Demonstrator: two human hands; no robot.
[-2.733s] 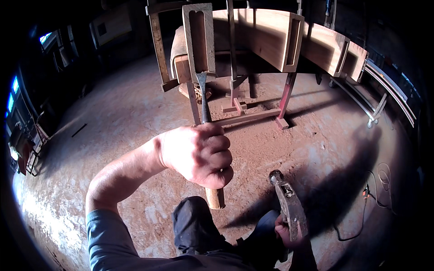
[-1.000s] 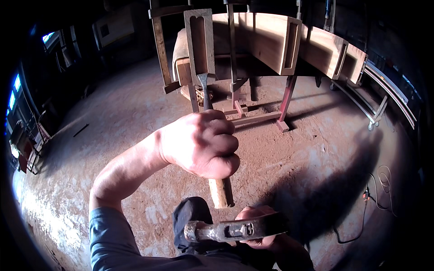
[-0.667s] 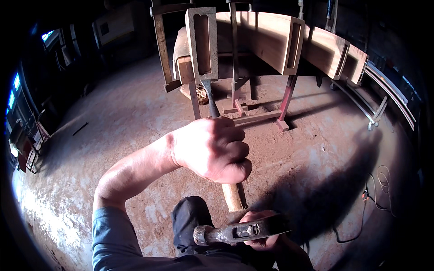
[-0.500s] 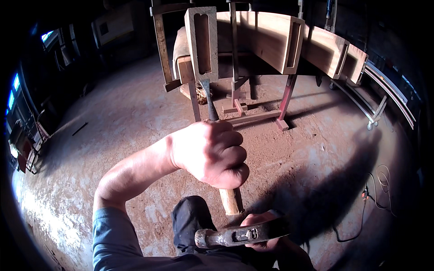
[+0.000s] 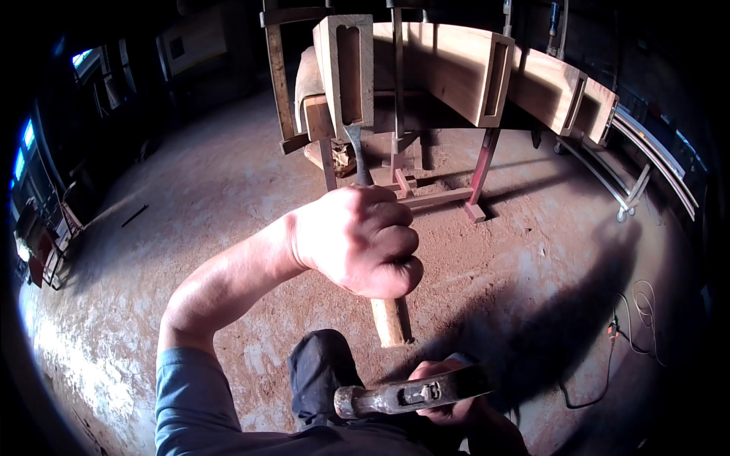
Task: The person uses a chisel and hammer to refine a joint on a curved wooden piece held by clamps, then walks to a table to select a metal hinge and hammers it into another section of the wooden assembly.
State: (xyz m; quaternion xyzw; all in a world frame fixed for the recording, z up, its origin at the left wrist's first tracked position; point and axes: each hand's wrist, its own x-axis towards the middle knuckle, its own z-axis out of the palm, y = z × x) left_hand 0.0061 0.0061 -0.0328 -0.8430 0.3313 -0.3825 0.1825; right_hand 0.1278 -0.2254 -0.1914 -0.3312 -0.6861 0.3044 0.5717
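My left hand (image 5: 357, 242) is wrapped round the wooden handle of a chisel (image 5: 390, 322). The chisel's metal blade points away from me, and its tip meets the lower end of a long, narrow slot cut in the end of a pale wooden beam (image 5: 365, 72). Low down near my knee, my right hand (image 5: 445, 406) grips a hammer (image 5: 395, 397), its worn metal head lying sideways behind the chisel's butt. A gap separates the hammer from the handle. The hammer's own handle is mostly hidden in shadow.
More slotted wooden beams (image 5: 456, 64) stand to the right, with upright clamps (image 5: 398, 76) among them. Red-legged trestles (image 5: 484, 171) support the work. Wood dust covers the floor (image 5: 251, 190). A cable (image 5: 610, 357) lies at right; a wheeled rack (image 5: 620, 190) stands beyond it.
My left hand has moved slightly forward with the chisel, bringing its tip up to the slot's lower end. The hammer has shifted a little to the right, still held in my right hand.
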